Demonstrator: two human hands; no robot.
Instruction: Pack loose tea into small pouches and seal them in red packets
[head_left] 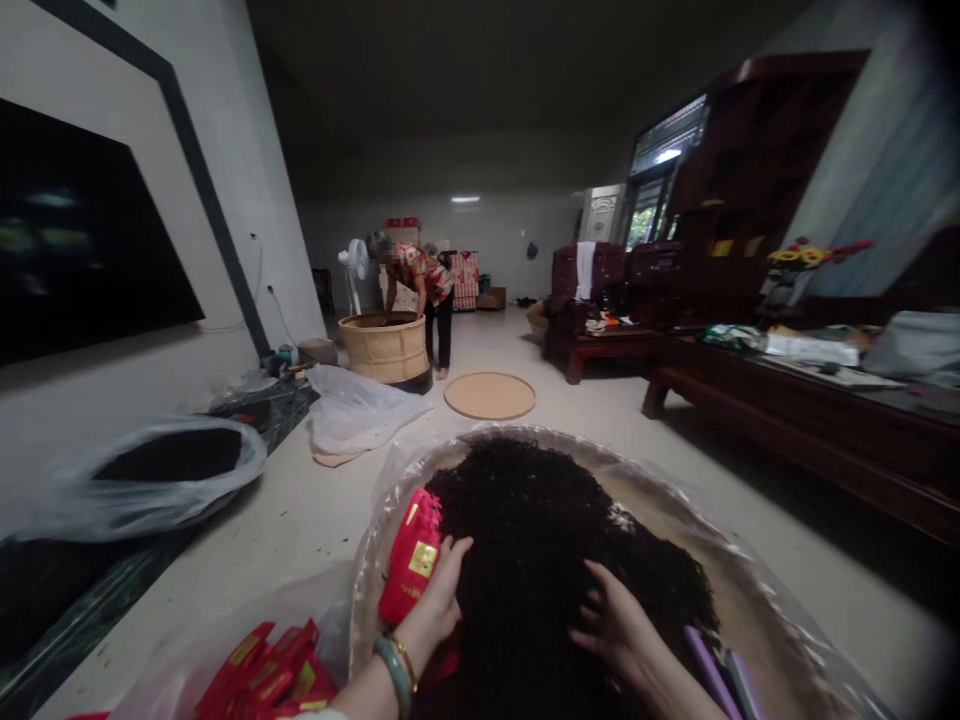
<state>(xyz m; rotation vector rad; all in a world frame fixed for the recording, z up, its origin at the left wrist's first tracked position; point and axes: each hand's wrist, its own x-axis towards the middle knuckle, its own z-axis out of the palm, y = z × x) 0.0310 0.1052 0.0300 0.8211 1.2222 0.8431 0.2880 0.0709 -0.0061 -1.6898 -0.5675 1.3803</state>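
Observation:
A big heap of dark loose leaves (540,540) fills a round tray lined with clear plastic (675,490) right in front of me. My left hand (439,590), a green bangle on its wrist, grips a small red packet with a gold label (411,560) at the heap's left edge. My right hand (619,625) rests on the leaves with its fingers spread and dug into the heap. Several more red packets (270,675) lie in a pile at the lower left.
Another person (420,290) bends over a tall woven basket (384,345) at the far end. A round woven lid (489,395) and plastic sheet (360,405) lie on the floor. A bag of dark leaves (165,470) sits left; dark wooden furniture (787,400) lines the right.

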